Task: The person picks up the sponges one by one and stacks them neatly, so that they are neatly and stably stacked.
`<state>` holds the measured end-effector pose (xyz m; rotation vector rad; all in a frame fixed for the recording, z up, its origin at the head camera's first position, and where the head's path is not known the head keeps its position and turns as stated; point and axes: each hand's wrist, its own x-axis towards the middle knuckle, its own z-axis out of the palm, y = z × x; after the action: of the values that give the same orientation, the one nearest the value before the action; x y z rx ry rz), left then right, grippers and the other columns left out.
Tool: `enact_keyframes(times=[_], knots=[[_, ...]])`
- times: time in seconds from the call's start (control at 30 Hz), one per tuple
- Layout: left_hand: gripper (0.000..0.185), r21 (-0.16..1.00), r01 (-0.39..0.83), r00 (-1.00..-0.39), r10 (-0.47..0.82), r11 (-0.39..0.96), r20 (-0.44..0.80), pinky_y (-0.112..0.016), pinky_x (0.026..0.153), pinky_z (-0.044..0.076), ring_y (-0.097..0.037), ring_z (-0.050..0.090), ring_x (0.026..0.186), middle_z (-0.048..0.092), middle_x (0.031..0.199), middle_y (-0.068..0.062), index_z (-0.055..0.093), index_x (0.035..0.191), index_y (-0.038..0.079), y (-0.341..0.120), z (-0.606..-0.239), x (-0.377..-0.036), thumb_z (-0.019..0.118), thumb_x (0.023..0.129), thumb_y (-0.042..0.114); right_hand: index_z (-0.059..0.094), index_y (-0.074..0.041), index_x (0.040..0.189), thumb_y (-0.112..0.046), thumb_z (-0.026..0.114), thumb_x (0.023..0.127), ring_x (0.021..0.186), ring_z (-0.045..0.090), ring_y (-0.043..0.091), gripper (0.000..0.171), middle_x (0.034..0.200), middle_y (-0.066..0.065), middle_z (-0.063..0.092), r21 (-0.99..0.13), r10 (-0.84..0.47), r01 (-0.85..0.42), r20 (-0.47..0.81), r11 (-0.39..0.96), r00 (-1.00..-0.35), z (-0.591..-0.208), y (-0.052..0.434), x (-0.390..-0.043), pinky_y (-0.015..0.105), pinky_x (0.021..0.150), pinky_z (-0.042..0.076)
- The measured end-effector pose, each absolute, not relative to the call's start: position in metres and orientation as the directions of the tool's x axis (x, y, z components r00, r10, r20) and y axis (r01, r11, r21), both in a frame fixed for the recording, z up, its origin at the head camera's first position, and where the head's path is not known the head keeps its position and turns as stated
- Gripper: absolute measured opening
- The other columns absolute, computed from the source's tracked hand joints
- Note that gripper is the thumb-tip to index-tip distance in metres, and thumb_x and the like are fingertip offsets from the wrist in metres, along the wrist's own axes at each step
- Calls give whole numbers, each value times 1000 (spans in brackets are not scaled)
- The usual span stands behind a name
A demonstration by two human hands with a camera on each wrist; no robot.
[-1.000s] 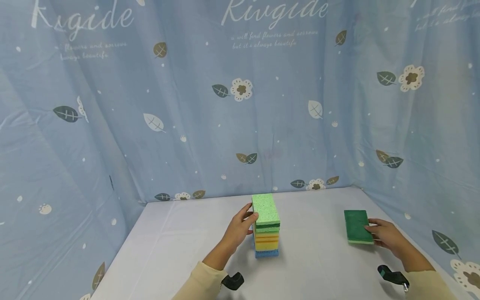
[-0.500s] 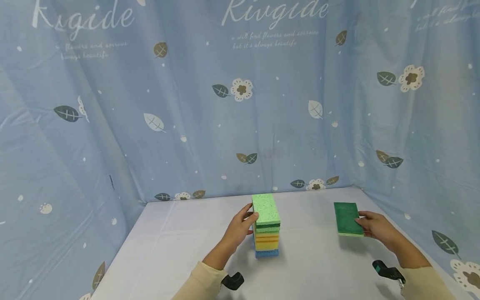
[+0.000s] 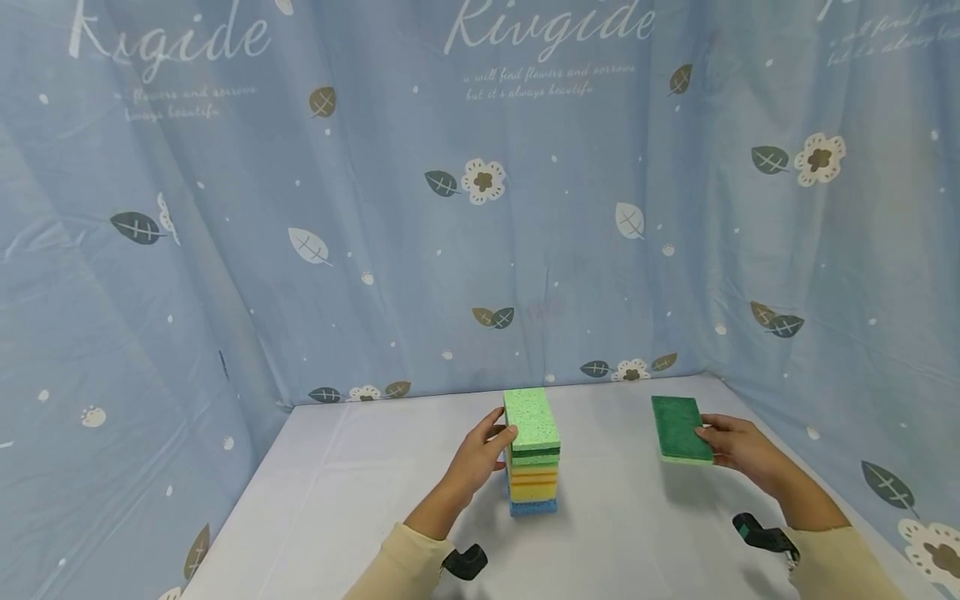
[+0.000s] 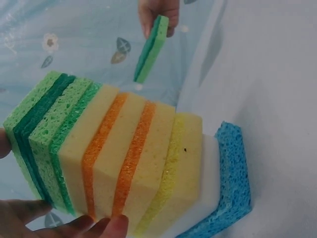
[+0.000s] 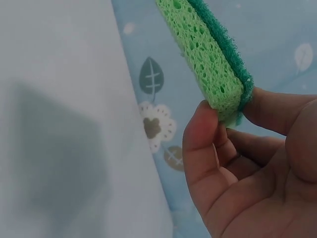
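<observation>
A tall stack of sponges (image 3: pixel 533 479) stands on the table. Its bottom sponge (image 4: pixel 230 173) is blue, with a white layer above it, then cream sponges with yellow and orange layers, and green ones on top. Beside the stack's left side is my left hand (image 3: pixel 474 454), its spread fingertips (image 4: pixel 116 225) touching the side. Off to the right, my right hand (image 3: pixel 742 450) pinches a green scouring sponge (image 3: pixel 681 429) by one edge, thumb on one face and fingers on the other. The sponge is in the air, dark green scouring side up, its shadow below.
The white tabletop (image 3: pixel 360 500) is bordered by a blue patterned curtain (image 3: pixel 397 275) at the back and sides. Black wrist-worn devices (image 3: pixel 467 562) stick out near both cuffs.
My right hand has raised the green scouring sponge off the table and carried it left, toward the stack. My left hand and the stack have stayed in place.
</observation>
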<state>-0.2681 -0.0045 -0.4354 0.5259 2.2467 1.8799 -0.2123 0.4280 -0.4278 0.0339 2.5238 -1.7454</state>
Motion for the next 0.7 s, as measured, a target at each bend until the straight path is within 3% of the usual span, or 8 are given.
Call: enact_keyframes(times=[0.27,0.7], knots=[[73,974,164,-923,371,154,97,-49,89,51,-35,47,127,45,144,-15,30,154,18,-4,-436,-268,55,95,54,10,20,146,-23,47,105,91,62,19,70,107,9,60,-952,-76,61,-87,299,-993,-418,419,-212,37,79,53],[75,975,165,-923,372,151,99,-49,89,51,-34,47,127,45,144,-15,30,154,19,-5,-435,-269,55,94,55,11,18,147,-25,48,104,91,61,16,71,107,7,60,-955,-91,41,-70,295,-993,-401,407,-216,33,79,53]])
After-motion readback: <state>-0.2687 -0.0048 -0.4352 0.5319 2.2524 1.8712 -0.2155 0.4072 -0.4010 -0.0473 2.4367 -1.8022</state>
